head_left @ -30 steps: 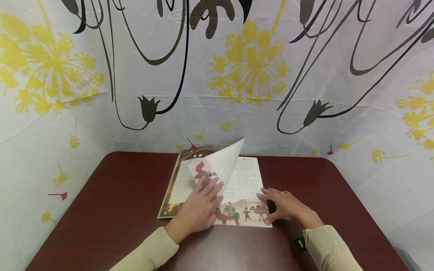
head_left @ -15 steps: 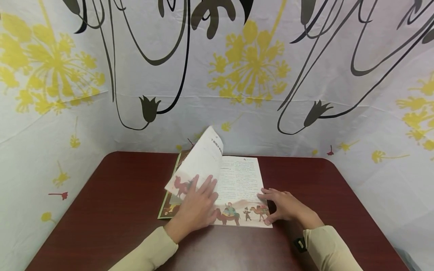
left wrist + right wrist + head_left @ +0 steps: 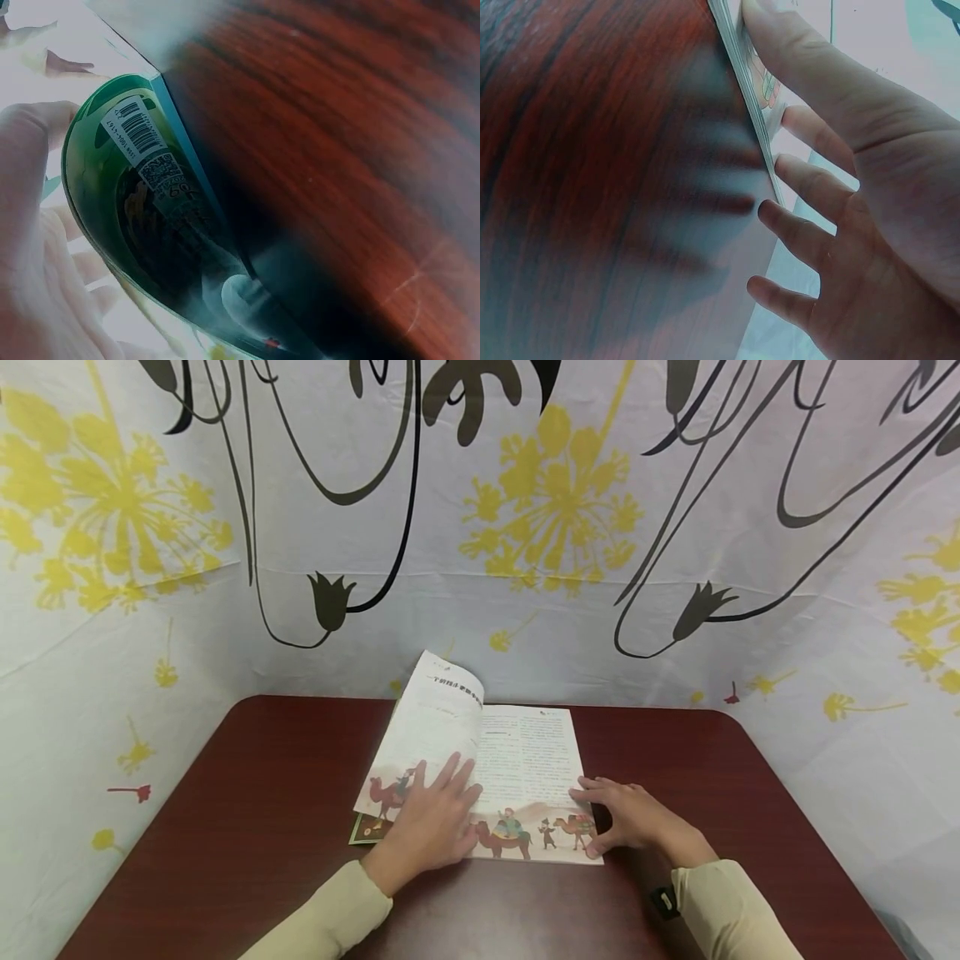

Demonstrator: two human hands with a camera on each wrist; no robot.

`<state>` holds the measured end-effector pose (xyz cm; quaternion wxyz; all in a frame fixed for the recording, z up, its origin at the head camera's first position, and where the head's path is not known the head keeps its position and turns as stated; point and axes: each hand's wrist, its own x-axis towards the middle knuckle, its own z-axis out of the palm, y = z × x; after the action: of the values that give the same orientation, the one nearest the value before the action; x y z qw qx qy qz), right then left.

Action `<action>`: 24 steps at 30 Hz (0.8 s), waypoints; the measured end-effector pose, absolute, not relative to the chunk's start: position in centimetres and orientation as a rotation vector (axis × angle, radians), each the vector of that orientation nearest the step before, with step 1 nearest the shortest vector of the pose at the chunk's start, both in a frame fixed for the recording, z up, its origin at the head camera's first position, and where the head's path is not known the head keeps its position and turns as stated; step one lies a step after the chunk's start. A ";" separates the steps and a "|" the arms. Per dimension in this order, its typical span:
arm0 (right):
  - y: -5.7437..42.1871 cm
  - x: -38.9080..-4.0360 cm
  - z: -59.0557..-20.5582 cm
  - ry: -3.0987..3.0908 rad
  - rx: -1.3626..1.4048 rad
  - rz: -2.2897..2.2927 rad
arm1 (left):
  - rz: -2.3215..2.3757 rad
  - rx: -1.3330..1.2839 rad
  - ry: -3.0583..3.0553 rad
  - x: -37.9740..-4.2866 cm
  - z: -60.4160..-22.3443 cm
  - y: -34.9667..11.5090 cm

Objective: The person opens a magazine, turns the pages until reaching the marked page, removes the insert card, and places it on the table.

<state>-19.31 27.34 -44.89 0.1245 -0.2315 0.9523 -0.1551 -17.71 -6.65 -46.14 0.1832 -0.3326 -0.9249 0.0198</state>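
Wood-grained red bench [image 3: 247, 802], backed by creased, flower-printed cloth [image 3: 555, 618]
On it, an open book [image 3: 521, 752] is partly covered by the spread-fingered left grip [image 3: 429, 822], its right edge touched by the splayed right grip [image 3: 633, 814].

This is a small cloth-walled nook, like a reading corner; whether it lies in a home, an office or a studio cannot be told. Behind the bench [image 3: 262, 793] and along its left and right sides hangs a pale cloth [image 3: 570, 635], visibly creased, with yellow flower heads [image 3: 558, 493] and dark, looping stems [image 3: 341, 497] printed on it in a homely, curtain-like pattern. The bench has a glossy, reddish-brown wood-grain top, and an open book [image 3: 528, 752] lies towards its far edge.
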 end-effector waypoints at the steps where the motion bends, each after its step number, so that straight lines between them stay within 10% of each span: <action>1: 27.4 -19.3 -44.9 2.775 -0.677 -0.451 | 0.044 -0.932 -2.631 -17.7 -46.1 -6.7; 24: 27.1 -19.6 -44.8 2.806 -0.704 -0.454 | -0.181 -0.868 -2.825 -17.5 -46.3 -6.9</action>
<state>-19.58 27.13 -44.76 0.1062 -0.2390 0.9528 -0.1541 -17.53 -6.92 -46.30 0.0902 -0.2918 -0.9503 -0.0607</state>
